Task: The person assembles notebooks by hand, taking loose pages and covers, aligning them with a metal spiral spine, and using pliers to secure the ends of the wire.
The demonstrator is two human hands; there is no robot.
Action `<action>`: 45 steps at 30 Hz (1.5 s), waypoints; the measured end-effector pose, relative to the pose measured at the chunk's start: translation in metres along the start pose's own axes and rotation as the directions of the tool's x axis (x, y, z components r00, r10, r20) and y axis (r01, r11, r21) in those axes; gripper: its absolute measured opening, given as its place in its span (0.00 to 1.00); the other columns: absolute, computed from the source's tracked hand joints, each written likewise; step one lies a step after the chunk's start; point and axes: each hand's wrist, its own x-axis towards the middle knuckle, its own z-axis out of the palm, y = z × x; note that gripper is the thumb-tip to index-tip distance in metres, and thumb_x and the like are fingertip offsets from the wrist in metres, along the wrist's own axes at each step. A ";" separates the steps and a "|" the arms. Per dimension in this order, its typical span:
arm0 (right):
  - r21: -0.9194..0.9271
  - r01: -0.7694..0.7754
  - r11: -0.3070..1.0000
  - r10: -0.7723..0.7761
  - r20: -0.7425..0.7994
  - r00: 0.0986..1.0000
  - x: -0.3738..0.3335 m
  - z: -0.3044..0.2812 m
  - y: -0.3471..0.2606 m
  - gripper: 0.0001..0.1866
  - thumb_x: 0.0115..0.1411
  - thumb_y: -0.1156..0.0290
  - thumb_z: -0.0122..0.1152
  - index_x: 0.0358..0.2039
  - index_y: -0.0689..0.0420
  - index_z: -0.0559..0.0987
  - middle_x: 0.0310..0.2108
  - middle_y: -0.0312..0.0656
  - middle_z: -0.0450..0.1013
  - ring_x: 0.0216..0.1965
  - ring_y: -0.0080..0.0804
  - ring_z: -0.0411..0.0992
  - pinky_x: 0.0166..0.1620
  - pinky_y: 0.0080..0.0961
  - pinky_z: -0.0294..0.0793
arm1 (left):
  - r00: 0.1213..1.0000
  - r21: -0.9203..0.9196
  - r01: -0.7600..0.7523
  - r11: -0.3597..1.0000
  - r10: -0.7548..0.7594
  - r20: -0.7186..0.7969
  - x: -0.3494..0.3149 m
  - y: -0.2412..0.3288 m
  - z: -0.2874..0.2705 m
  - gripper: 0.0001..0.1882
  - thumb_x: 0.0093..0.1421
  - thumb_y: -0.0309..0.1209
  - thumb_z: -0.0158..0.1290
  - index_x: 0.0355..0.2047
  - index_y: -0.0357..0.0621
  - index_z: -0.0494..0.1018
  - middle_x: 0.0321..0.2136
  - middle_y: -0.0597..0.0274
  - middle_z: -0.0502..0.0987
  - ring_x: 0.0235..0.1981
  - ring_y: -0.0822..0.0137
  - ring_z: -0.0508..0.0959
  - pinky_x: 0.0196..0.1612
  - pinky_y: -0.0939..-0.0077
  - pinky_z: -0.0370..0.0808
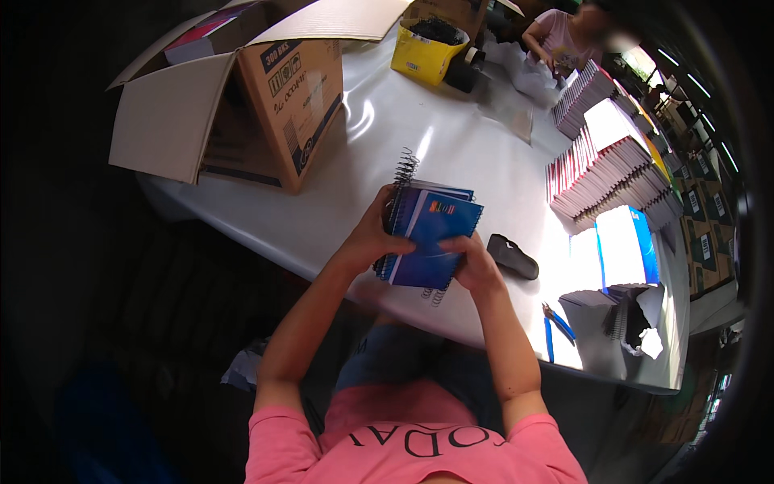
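Observation:
Between my two hands is a small stack of blue spiral notebooks (442, 234), held above the near edge of the table. Black wire coils stick out past the stack at its top left and at its bottom. My left hand (376, 234) grips the left side, its thumb lying across the cover. On the right edge my right hand (474, 260) is closed, thumb pressed on the front cover. The fingers behind the stack are hidden. Just right of my right hand lies a dark eyeglass-type case (513, 256). Blue-handled pliers (558, 332) rest near the table's front edge.
An open cardboard box (292, 105) stands at the left of the white-covered table (363, 169). A yellow container (429, 55) with black contents sits at the back. Tall stacks of notebooks (609, 165) and blue-covered pads (617, 250) line the right side. Another person (564, 36) sits across the far end.

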 end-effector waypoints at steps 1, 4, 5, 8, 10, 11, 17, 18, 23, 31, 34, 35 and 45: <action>-0.037 0.108 0.993 -0.107 0.013 0.994 -0.007 0.014 -0.012 0.51 0.37 0.77 0.65 0.64 0.56 0.52 0.50 0.41 0.65 0.53 0.36 0.64 0.58 0.30 0.62 | 0.997 0.037 -0.081 0.996 0.080 0.011 -0.008 0.004 0.001 0.49 0.32 0.25 0.63 0.58 0.40 0.54 0.50 0.55 0.66 0.52 0.61 0.67 0.55 0.71 0.66; -0.485 0.389 0.783 -0.328 0.209 0.921 -0.017 0.023 -0.028 0.57 0.34 0.78 0.68 0.66 0.55 0.48 0.50 0.42 0.64 0.54 0.36 0.63 0.59 0.28 0.60 | 0.968 0.140 -0.235 0.962 0.219 0.124 -0.019 0.012 0.000 0.55 0.30 0.23 0.61 0.62 0.42 0.49 0.52 0.59 0.63 0.55 0.64 0.63 0.58 0.74 0.60; -0.568 0.432 0.701 -0.358 0.244 0.901 -0.017 0.019 -0.023 0.62 0.32 0.79 0.70 0.67 0.52 0.44 0.52 0.44 0.62 0.54 0.37 0.62 0.59 0.28 0.59 | 0.960 0.223 -0.272 0.936 0.247 0.135 -0.020 0.012 -0.001 0.55 0.31 0.23 0.60 0.63 0.42 0.48 0.53 0.60 0.63 0.55 0.64 0.62 0.58 0.74 0.60; -0.581 0.329 0.744 -0.254 0.210 0.944 -0.015 0.008 -0.008 0.68 0.31 0.78 0.71 0.67 0.49 0.35 0.55 0.48 0.60 0.56 0.41 0.60 0.60 0.31 0.58 | 0.965 0.077 -0.247 0.966 0.238 0.108 -0.018 -0.015 -0.003 0.64 0.33 0.26 0.66 0.67 0.48 0.37 0.55 0.59 0.61 0.56 0.63 0.62 0.57 0.72 0.62; -0.660 0.305 0.687 -0.200 0.231 0.952 -0.016 0.007 -0.011 0.72 0.32 0.77 0.72 0.66 0.46 0.27 0.58 0.51 0.57 0.59 0.46 0.57 0.61 0.33 0.57 | 0.982 -0.142 -0.177 0.974 0.185 0.046 -0.021 -0.024 0.006 0.67 0.34 0.30 0.69 0.67 0.51 0.33 0.55 0.58 0.61 0.56 0.62 0.63 0.57 0.70 0.63; -0.663 0.283 0.693 -0.164 0.237 0.958 -0.022 0.014 -0.017 0.72 0.32 0.78 0.72 0.66 0.45 0.27 0.58 0.52 0.56 0.60 0.46 0.57 0.61 0.34 0.56 | 0.982 -0.177 -0.161 0.971 0.175 0.069 -0.022 -0.030 0.004 0.71 0.34 0.35 0.72 0.67 0.54 0.29 0.55 0.56 0.61 0.55 0.61 0.65 0.57 0.68 0.64; -0.689 0.301 0.659 -0.225 0.202 0.953 -0.025 0.005 -0.007 0.67 0.36 0.78 0.69 0.67 0.46 0.30 0.55 0.50 0.60 0.58 0.44 0.60 0.61 0.33 0.56 | 0.976 -0.262 -0.183 0.948 0.207 0.068 -0.022 -0.035 0.011 0.68 0.34 0.35 0.71 0.67 0.50 0.34 0.54 0.55 0.63 0.54 0.61 0.67 0.56 0.67 0.65; -0.692 0.307 0.654 -0.254 0.182 0.950 -0.026 0.007 -0.002 0.66 0.37 0.79 0.68 0.67 0.46 0.30 0.55 0.50 0.60 0.57 0.44 0.60 0.61 0.33 0.57 | 0.976 -0.203 -0.203 0.958 0.214 0.037 -0.021 -0.037 0.012 0.66 0.35 0.35 0.71 0.66 0.48 0.36 0.54 0.54 0.63 0.54 0.61 0.67 0.56 0.66 0.66; -0.314 0.162 0.935 -0.205 -0.109 0.973 -0.035 0.042 -0.014 0.59 0.45 0.76 0.65 0.67 0.50 0.33 0.53 0.53 0.61 0.56 0.42 0.61 0.59 0.33 0.60 | 0.986 -0.095 -0.072 0.993 0.057 -0.157 -0.015 0.004 0.034 0.55 0.41 0.38 0.69 0.61 0.39 0.43 0.50 0.47 0.65 0.52 0.58 0.68 0.53 0.64 0.70; 0.254 -0.094 0.963 0.169 -0.290 0.942 -0.013 0.013 0.009 0.19 0.57 0.66 0.62 0.45 0.61 0.69 0.41 0.45 0.72 0.41 0.32 0.74 0.44 0.31 0.78 | 0.851 0.192 0.525 0.829 -0.509 -0.128 0.018 0.008 0.017 0.64 0.46 0.62 0.57 0.64 0.34 0.32 0.56 0.35 0.58 0.54 0.49 0.68 0.52 0.62 0.70; 0.278 -0.079 0.957 0.149 -0.239 0.959 -0.006 0.008 0.011 0.23 0.58 0.65 0.61 0.49 0.62 0.65 0.43 0.47 0.70 0.41 0.34 0.74 0.42 0.33 0.79 | 0.906 0.318 0.421 0.850 -0.414 -0.093 0.026 -0.002 0.015 0.45 0.55 0.56 0.53 0.61 0.39 0.49 0.53 0.47 0.65 0.49 0.61 0.71 0.50 0.67 0.72; 0.267 -0.067 0.962 0.146 -0.289 0.946 -0.006 0.007 0.014 0.24 0.58 0.65 0.61 0.49 0.63 0.64 0.43 0.47 0.70 0.41 0.35 0.74 0.42 0.33 0.79 | 0.897 0.295 0.433 0.852 -0.438 -0.054 0.026 0.001 0.017 0.42 0.56 0.54 0.52 0.60 0.40 0.52 0.51 0.49 0.66 0.48 0.62 0.72 0.50 0.68 0.72; -0.160 -0.018 0.987 -0.068 -0.513 0.855 0.078 0.007 0.034 0.48 0.61 0.44 0.49 0.64 0.65 0.37 0.63 0.56 0.47 0.61 0.45 0.57 0.55 0.42 0.68 | 0.875 0.144 0.483 0.864 -0.473 -0.101 0.058 0.030 -0.016 0.25 0.64 0.47 0.43 0.50 0.39 0.66 0.43 0.54 0.74 0.42 0.65 0.75 0.47 0.67 0.73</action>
